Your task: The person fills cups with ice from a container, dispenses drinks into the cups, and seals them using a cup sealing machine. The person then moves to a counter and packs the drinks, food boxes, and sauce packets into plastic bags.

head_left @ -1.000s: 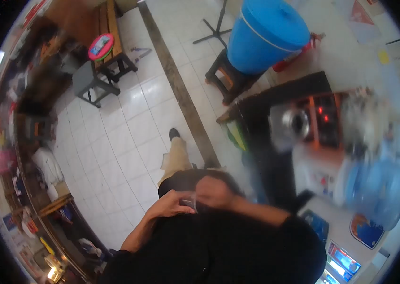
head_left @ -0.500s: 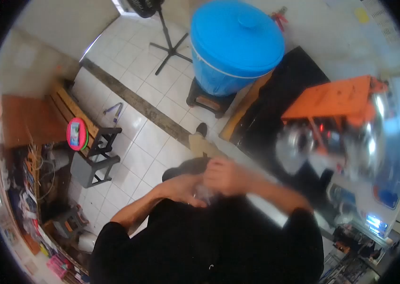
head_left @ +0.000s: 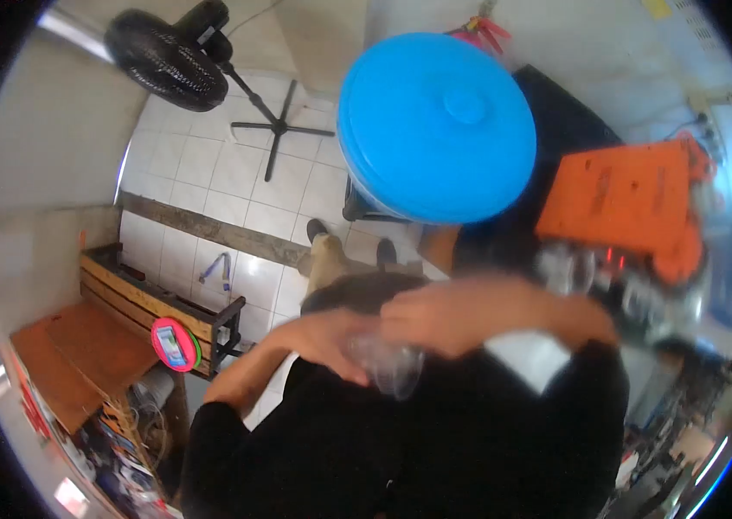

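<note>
At the far left stands a wooden bench (head_left: 145, 294), with a pink round thing (head_left: 174, 344) lying at the near edge of its right end, and a black fan (head_left: 167, 60) beyond it. Next comes the left hand (head_left: 329, 340), its thumb and fingers closed round the left side of a clear cup (head_left: 395, 370) in front of the person's black shirt (head_left: 401, 450). The cup lies to the right of the left palm, its long axis seeming to slant down and right, though blur makes this unsure. The right hand (head_left: 435, 318) sits just above the cup, fingers curled in; whether they pinch it, one cannot tell. The left hand looks nearer. Farther right are a lidded blue bucket (head_left: 431, 130) and an orange machine (head_left: 617, 192)
</note>
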{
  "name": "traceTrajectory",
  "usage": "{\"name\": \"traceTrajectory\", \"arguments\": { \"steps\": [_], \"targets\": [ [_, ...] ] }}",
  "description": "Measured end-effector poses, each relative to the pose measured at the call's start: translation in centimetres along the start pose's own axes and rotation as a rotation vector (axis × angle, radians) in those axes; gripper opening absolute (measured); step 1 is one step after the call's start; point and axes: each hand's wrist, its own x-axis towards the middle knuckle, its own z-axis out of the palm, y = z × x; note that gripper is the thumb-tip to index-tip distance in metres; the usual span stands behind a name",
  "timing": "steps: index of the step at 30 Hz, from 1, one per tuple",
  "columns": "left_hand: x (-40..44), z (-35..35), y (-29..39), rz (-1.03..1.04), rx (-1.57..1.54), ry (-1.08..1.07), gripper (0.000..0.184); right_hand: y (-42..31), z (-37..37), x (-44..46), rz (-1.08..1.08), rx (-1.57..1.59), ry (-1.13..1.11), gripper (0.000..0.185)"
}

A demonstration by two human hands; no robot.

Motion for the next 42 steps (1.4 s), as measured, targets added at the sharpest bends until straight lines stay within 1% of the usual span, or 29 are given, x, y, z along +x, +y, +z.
{"name": "traceTrajectory", "arguments": {
  "steps": [1,2,3,4,5,6,8,10,11,12,14,16,17,18,19,20,22,24,26,27,29,30,31,33,34,36,38,40,42],
  "targets": [
    [-1.1,-3.2,-0.4,-0.101,0.025,-0.218,0.083,-0.1,-1.7,0.7,0.059,0.092,0.045,0.016],
    [-2.7,-5.3,-2.5,-0.082,0.041,-0.234,0.083,0.0,-4.2,0.5,0.083,0.079,0.051,0.016],
    [-4.5,-7.6,-5.6,0.014,-0.168,-0.299,0.087,-0.1,-6.8,0.0,0.222,0.198,0.060,0.011],
    [-5.6,-10.8,-5.0,0.099,-0.306,-0.344,0.088,-0.3,-8.8,-0.4,0.365,0.313,0.081,0.009],
    [-6.7,-14.1,-4.4,0.179,-0.447,-0.400,0.090,0.7,-8.4,0.1,0.293,0.320,0.236,0.014],
    [-6.6,-15.6,-2.8,0.187,-0.425,-0.438,0.090,1.0,-7.7,1.2,0.324,0.302,0.262,0.014],
    [-6.1,-17.9,-0.1,0.282,-0.374,-0.508,0.091,1.2,-5.7,4.8,0.512,0.806,0.299,0.017],
    [-5.7,-19.0,2.2,0.378,-0.287,-0.575,0.092,1.9,-2.9,7.7,0.617,1.090,0.385,0.018],
    [-5.2,-19.4,2.9,0.418,-0.263,-0.613,0.093,2.0,-1.4,8.1,0.637,1.075,0.413,0.018],
    [-4.8,-19.6,3.6,0.445,-0.238,-0.646,0.094,2.1,-0.1,8.5,0.629,1.139,0.414,0.017],
    [-4.0,-19.4,4.3,0.478,-0.208,-0.710,0.095,1.7,-1.0,7.7,0.627,1.205,0.431,0.018],
    [-2.9,-18.8,4.2,0.497,-0.206,-0.756,0.096,0.8,-4.9,5.3,0.554,0.551,0.190,0.031],
    [-2.2,-18.4,3.0,0.512,-0.227,-0.780,0.104,1.7,-5.8,3.4,0.735,0.267,0.521,0.041],
    [-0.8,-18.6,2.8,0.507,-0.216,-0.786,0.104,2.8,-7.1,1.5,0.891,-0.035,0.848,0.051],
    [0.9,-18.7,3.0,0.582,-0.189,-0.884,0.104,3.5,-9.5,0.8,1.113,-0.475,0.994,0.058],
    [2.3,-18.6,3.4,0.659,-0.159,-0.984,0.103,7.4,-9.6,-0.7,1.095,-0.660,0.969,0.054],
    [4.0,-18.3,4.3,0.647,-0.118,-1.011,0.103,12.5,-9.0,-2.1,1.071,-0.874,0.952,0.050],
    [5.2,-18.2,5.3,0.568,-0.104,-0.980,0.103,13.8,-9.7,-2.0,1.055,-0.337,0.729,0.055],
    [7.5,-18.1,6.5,0.458,-0.084,-0.966,0.102,16.3,-8.7,-2.5,0.885,-0.405,0.794,0.052],
    [9.5,-18.3,7.4,0.382,-0.059,-0.967,0.102,17.9,-7.8,-2.8,0.759,-0.391,0.893,0.048],
    [14.0,-18.9,9.6,0.229,-0.015,-0.915,0.101,19.1,-8.1,-2.9,0.691,-0.501,0.906,0.046],
    [16.3,-18.9,10.7,0.177,0.003,-0.879,0.101,20.7,-7.5,-2.8,0.629,-0.566,0.981,0.047],
    [18.0,-18.7,11.5,0.132,0.016,-0.828,0.101,18.8,-8.6,-3.1,0.713,-0.455,0.889,0.046],
    [20.5,-18.0,12.6,0.081,0.024,-0.722,0.101,19.3,-8.8,-3.3,0.631,-0.427,0.967,0.045],
    [21.7,-17.7,13.0,0.069,0.030,-0.689,0.100,19.1,-9.6,-3.7,0.636,-0.448,0.992,0.045],
    [23.8,-17.3,13.5,0.054,0.042,-0.645,0.100,17.4,-11.1,-4.3,0.561,-0.406,1.082,0.046],
    [25.8,-17.0,13.8,0.052,0.049,-0.616,0.099,15.1,-14.8,-5.7,0.484,-0.539,1.312,0.043],
    [27.9,-16.0,14.6,0.046,0.060,-0.599,0.099,11.9,-18.2,-9.3,0.490,-0.601,1.534,0.040],
    [29.0,-14.4,15.4,0.048,0.085,-0.590,0.099,11.8,-20.5,-13.3,0.666,-0.595,1.629,0.036]
  ]
}}
